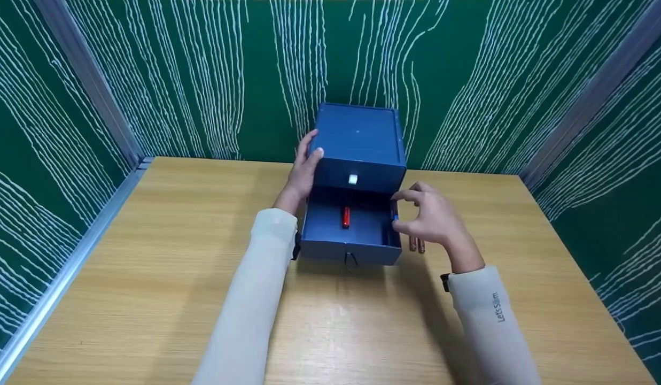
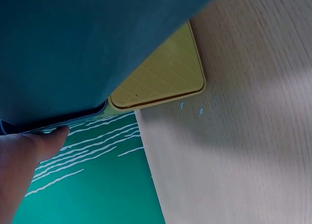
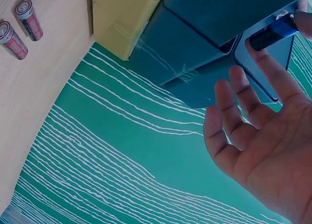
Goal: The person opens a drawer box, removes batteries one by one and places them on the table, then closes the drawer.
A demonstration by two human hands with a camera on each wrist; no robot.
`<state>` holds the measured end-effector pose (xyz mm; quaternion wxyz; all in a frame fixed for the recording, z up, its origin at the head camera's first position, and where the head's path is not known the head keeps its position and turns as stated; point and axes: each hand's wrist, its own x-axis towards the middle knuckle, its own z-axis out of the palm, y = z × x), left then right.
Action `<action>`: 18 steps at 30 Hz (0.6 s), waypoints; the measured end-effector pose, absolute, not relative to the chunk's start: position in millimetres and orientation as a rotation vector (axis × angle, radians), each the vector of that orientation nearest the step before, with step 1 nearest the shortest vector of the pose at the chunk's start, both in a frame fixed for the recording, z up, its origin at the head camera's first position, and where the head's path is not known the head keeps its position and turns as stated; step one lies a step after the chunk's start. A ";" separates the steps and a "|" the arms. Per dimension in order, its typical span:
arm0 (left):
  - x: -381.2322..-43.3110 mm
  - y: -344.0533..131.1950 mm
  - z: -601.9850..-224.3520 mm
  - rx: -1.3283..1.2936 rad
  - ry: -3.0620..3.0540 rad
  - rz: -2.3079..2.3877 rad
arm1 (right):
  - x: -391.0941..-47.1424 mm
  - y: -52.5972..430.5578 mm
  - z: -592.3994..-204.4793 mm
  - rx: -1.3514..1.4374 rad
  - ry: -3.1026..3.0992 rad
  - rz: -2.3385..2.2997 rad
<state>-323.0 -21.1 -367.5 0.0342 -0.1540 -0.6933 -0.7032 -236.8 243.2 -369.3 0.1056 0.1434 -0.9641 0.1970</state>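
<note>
My right hand pinches a black-and-blue battery end to end between thumb and index finger; the other fingers are loosely bent. It is at the right wall of the pulled-out lower drawer of a blue two-drawer box. My left hand rests against the box's left side, fingers extended and thumb near the top front edge. A small red stick-shaped thing lies inside the open drawer. The upper drawer, with a white knob, is closed.
Two red batteries lie side by side on the wooden table, right of the drawer. A yellow container is under the blue box. Green panels with white wavy lines stand behind and at both sides.
</note>
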 end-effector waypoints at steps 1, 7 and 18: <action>-324.2 -21.1 -368.5 -0.470 -2.135 -2.161 | -236.7 244.0 -369.4 0.420 -2.842 0.585; -338.1 -20.2 -381.9 -0.454 -2.139 -2.144 | -236.7 247.9 -370.6 0.387 -2.869 0.587; -325.8 -20.2 -369.6 -0.433 -2.136 -2.187 | -238.3 256.0 -374.0 0.347 -2.904 0.561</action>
